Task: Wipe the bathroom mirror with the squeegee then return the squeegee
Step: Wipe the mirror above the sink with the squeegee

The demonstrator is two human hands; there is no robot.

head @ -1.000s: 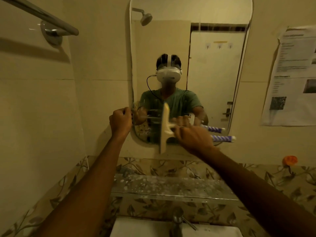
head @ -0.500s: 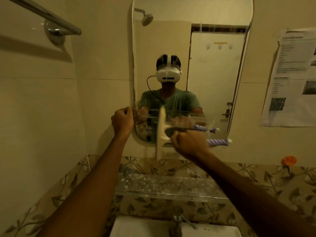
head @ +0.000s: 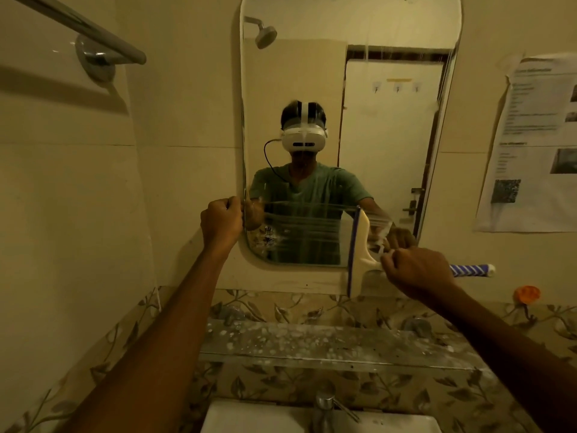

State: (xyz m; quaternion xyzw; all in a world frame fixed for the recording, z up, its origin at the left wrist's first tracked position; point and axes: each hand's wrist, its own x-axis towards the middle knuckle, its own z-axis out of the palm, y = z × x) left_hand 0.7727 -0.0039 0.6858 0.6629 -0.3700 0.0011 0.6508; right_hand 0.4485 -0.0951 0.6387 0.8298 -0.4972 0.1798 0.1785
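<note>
I have my right hand [head: 416,270] closed around the squeegee [head: 362,251], gripping it where the pale head meets the striped handle, whose far end sticks out past my knuckles to the right. The blade stands upright against the lower right part of the mirror [head: 349,89], its bottom end hanging below the mirror's edge over the bare wall. I judge it is turned that way because I am drawing it sideways across the glass, and the thin level streaks in the wet film left of the blade fit that.

My left hand [head: 221,219] is curled into a fist on the mirror's left edge, probably to steady the glass or myself while I press. I cannot tell whether it pinches the rim or only rests against it.

The blade's contact with the glass is hidden behind the squeegee's head. The sink [head: 259,417] and tap [head: 324,407] are cut off at the bottom, and the notice on the right wall [head: 537,145] is too blurred to read. Where the squeegee belongs afterwards does not show.
</note>
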